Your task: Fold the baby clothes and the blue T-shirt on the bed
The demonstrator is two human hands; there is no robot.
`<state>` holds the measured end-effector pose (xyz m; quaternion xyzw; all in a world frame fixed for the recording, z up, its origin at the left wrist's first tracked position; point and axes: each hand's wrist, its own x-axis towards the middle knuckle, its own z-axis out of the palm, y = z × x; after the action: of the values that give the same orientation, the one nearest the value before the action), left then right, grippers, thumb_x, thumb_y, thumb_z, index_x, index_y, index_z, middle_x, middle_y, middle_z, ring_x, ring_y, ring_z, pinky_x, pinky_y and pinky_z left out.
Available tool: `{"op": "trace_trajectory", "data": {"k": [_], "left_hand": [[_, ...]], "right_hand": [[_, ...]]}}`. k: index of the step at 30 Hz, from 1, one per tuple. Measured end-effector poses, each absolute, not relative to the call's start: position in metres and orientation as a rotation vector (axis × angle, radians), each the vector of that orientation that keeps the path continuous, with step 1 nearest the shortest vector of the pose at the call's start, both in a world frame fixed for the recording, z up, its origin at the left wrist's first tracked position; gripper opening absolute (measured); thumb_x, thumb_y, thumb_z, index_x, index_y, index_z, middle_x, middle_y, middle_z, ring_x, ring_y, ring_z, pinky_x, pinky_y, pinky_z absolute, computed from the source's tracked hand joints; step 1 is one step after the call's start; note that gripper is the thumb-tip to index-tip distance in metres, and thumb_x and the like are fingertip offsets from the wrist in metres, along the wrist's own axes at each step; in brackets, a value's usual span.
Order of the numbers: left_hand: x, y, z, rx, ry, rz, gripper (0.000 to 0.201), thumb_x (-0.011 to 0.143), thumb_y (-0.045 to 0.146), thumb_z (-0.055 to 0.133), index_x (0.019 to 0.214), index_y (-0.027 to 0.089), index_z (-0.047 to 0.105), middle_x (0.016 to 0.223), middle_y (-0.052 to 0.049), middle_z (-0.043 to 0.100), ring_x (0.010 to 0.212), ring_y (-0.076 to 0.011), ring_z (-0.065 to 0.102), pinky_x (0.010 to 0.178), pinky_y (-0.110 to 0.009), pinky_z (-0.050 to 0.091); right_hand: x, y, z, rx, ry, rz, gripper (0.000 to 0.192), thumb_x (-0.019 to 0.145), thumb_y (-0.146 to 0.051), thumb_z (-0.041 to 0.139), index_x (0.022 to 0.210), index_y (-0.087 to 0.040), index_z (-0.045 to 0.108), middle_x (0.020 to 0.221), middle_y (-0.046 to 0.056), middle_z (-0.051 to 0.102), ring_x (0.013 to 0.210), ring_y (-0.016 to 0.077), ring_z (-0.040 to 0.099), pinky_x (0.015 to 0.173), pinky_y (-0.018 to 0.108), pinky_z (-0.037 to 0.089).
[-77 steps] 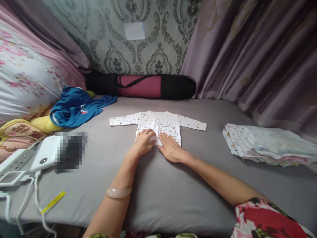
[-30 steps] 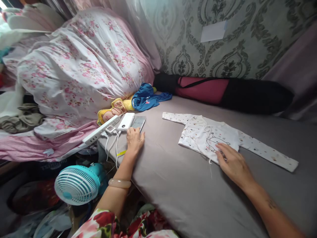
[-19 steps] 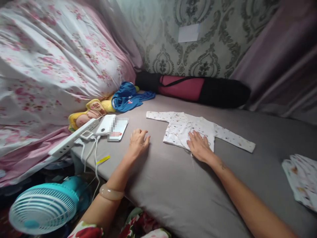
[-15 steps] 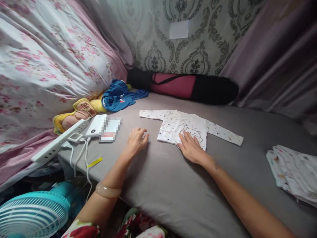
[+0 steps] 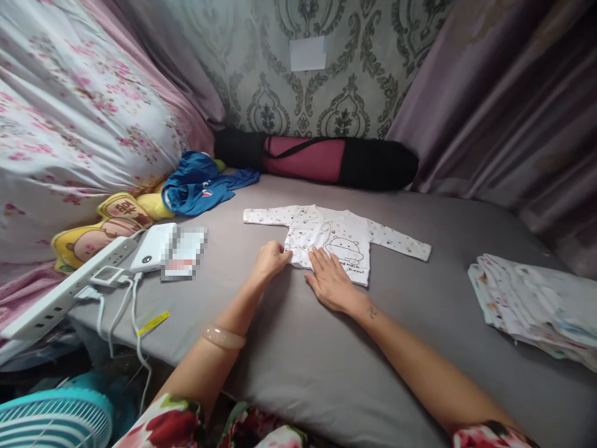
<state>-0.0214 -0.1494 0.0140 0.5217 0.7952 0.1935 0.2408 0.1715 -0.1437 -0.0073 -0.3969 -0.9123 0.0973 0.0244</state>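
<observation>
A small white baby shirt (image 5: 347,233) lies spread on the grey bed sheet, both sleeves stretched out sideways. A cartoon animal and lettering are printed on its front. At the shirt's lower left corner, my left hand (image 5: 273,258) has its fingers closed on the hem, thumb toward the cloth. My right hand (image 5: 330,281) rests flat on the lower front, fingers stretched out and pressing the fabric.
Folded baby clothes (image 5: 532,311) are stacked at the right. On the left lie a power strip (image 5: 69,289), a white power bank (image 5: 156,246), cables, a blue garment (image 5: 198,183) and a yellow cushion (image 5: 97,233). A long bag (image 5: 303,158) lies along the wall; a turquoise fan (image 5: 56,417) stands lower left.
My left hand has moved right to the shirt's lower left corner and closed on it. My right hand has slid left across the shirt, uncovering the print. The view has shifted right.
</observation>
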Motion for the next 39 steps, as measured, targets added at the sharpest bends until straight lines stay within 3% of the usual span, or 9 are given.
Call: {"op": "trace_trajectory", "data": {"k": [4, 9, 14, 18, 24, 29, 35, 39], "left_hand": [[-0.021, -0.149, 0.017, 1.470, 2.170, 0.474, 0.027, 0.079, 0.040, 0.055, 0.067, 0.017, 0.061, 0.054, 0.000, 0.055, 0.060, -0.0164, 0.055, 0.055, -0.024, 0.033], [-0.030, -0.150, 0.021, 1.478, 2.177, 0.476, 0.029, 0.078, 0.043, 0.054, 0.063, 0.018, 0.057, 0.051, 0.000, 0.055, 0.056, -0.0161, 0.054, 0.054, -0.024, 0.034], [-0.045, -0.150, 0.012, 1.538, 2.187, 0.395, 0.025, 0.078, 0.043, 0.057, 0.077, 0.018, 0.059, 0.069, -0.003, 0.066, 0.066, -0.0184, 0.060, 0.058, -0.025, 0.039], [-0.041, -0.145, 0.008, 1.725, 2.253, 0.435, 0.023, 0.083, 0.042, 0.052, 0.087, 0.019, 0.058, 0.079, -0.005, 0.066, 0.073, -0.0207, 0.061, 0.064, -0.029, 0.043], [0.003, -0.128, 0.008, 2.298, 1.860, 0.772, 0.020, 0.090, 0.027, 0.044, 0.103, 0.018, 0.057, 0.103, -0.010, 0.064, 0.097, -0.0222, 0.061, 0.087, -0.035, 0.048], [0.046, -0.099, -0.005, 2.484, 1.500, 0.741, 0.042, 0.083, 0.005, 0.037, 0.121, 0.013, 0.051, 0.124, -0.016, 0.058, 0.118, -0.0222, 0.054, 0.101, -0.038, 0.044], [0.085, -0.065, -0.014, 2.426, 1.538, 0.631, 0.048, 0.081, 0.003, 0.037, 0.127, 0.008, 0.049, 0.127, -0.018, 0.058, 0.121, -0.0230, 0.054, 0.104, -0.039, 0.043], [0.093, -0.049, -0.020, 2.425, 1.642, 0.597, 0.041, 0.088, 0.006, 0.034, 0.125, 0.006, 0.051, 0.127, -0.020, 0.058, 0.123, -0.0244, 0.053, 0.105, -0.041, 0.041]], "right_hand": [[0.172, -0.145, -0.007, -1.204, -2.779, 0.330, 0.065, 0.100, -0.045, 0.022, 0.152, -0.006, 0.024, 0.160, 0.013, 0.016, 0.148, 0.0248, 0.010, 0.120, 0.044, 0.007], [0.172, -0.146, -0.009, -1.195, -2.743, 0.389, 0.064, 0.099, -0.045, 0.026, 0.152, -0.008, 0.025, 0.159, 0.013, 0.018, 0.148, 0.0241, 0.010, 0.120, 0.044, 0.005], [0.173, -0.147, -0.008, -1.187, -2.707, 0.490, 0.064, 0.099, -0.045, 0.027, 0.151, -0.008, 0.025, 0.160, 0.013, 0.017, 0.148, 0.0246, 0.008, 0.120, 0.045, 0.004], [0.182, -0.138, 0.003, -1.138, -2.653, 0.665, 0.064, 0.100, -0.046, 0.019, 0.151, -0.007, 0.026, 0.159, 0.013, 0.020, 0.148, 0.0227, 0.012, 0.120, 0.043, 0.009], [0.209, -0.107, 0.003, -1.413, -2.451, 0.337, 0.057, 0.100, -0.035, 0.025, 0.148, -0.006, 0.033, 0.158, 0.014, 0.023, 0.148, 0.0235, 0.011, 0.120, 0.043, 0.003], [0.219, -0.100, -0.014, -1.527, -2.492, 0.340, 0.061, 0.100, -0.039, 0.026, 0.147, -0.001, 0.033, 0.157, 0.018, 0.023, 0.147, 0.0281, 0.014, 0.120, 0.045, 0.008], [0.219, -0.101, -0.018, -1.500, -2.527, 0.339, 0.063, 0.096, -0.035, 0.035, 0.149, -0.002, 0.028, 0.157, 0.019, 0.023, 0.147, 0.0303, 0.015, 0.119, 0.047, 0.010], [0.223, -0.098, -0.012, -1.493, -2.503, 0.480, 0.061, 0.097, -0.032, 0.027, 0.150, -0.001, 0.025, 0.157, 0.019, 0.022, 0.147, 0.0293, 0.015, 0.119, 0.048, 0.010]]}}
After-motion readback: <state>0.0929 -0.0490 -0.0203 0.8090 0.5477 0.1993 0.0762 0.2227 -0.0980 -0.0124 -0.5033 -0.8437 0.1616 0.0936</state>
